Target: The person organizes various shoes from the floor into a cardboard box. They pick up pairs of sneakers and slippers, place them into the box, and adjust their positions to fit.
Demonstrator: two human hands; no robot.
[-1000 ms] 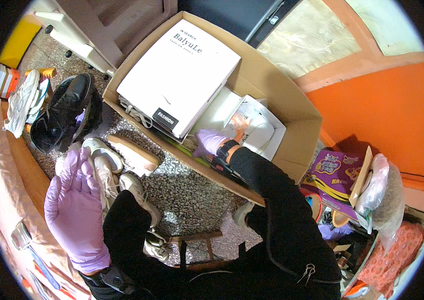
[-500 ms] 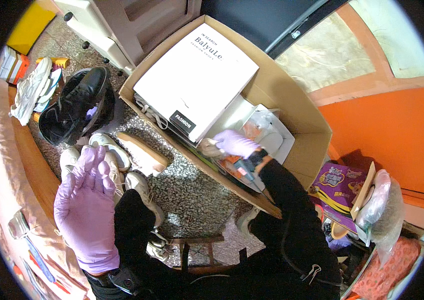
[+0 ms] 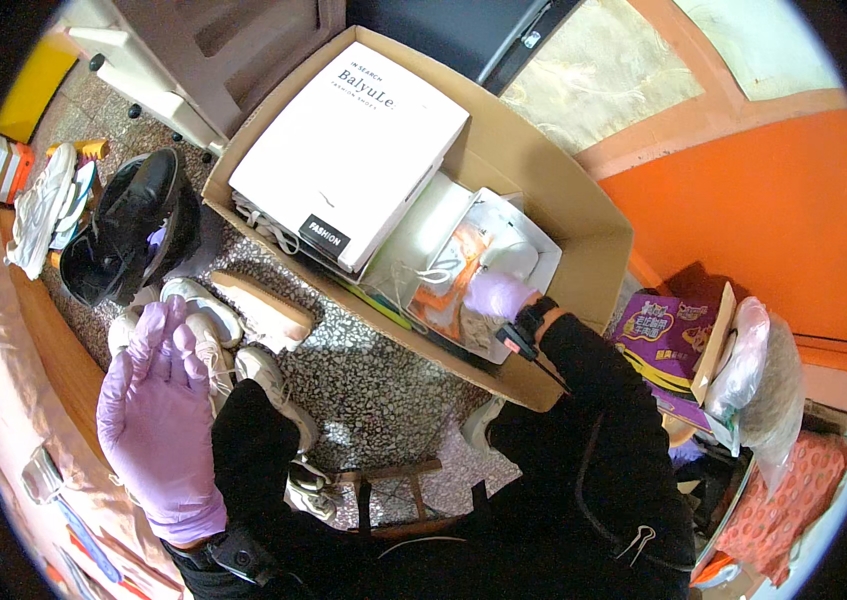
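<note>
My left hand (image 3: 159, 430), in a lilac glove, is palm up with its fingers stretched out and nothing on it. Beyond its fingertips lie white shoes (image 3: 206, 308) and a wooden-backed brush (image 3: 262, 308). My right hand (image 3: 499, 297), gloved alike, reaches into a large cardboard box (image 3: 579, 235). Its curled fingers are over a small open white box (image 3: 541, 262) holding orange-and-clear packets (image 3: 449, 265). A beige, crumpled thing (image 3: 480, 326) shows just below the fingers; its kind is unclear. To the left, a white shoebox (image 3: 354, 150) fills the carton's other end.
Black shoes (image 3: 134, 225) fill a dark bin at left, beside white sneakers (image 3: 42, 215). A low wooden stool (image 3: 394, 475) stands close to me. At right are a purple carton (image 3: 669, 335), plastic bags (image 3: 759, 380) and a red patterned bag (image 3: 784, 510). Cloth-covered bedding (image 3: 14, 400) edges the left.
My right hand has moved right within the carton, from beside the shoebox to over the small white box. The view has shifted slightly. My left hand stays stretched out.
</note>
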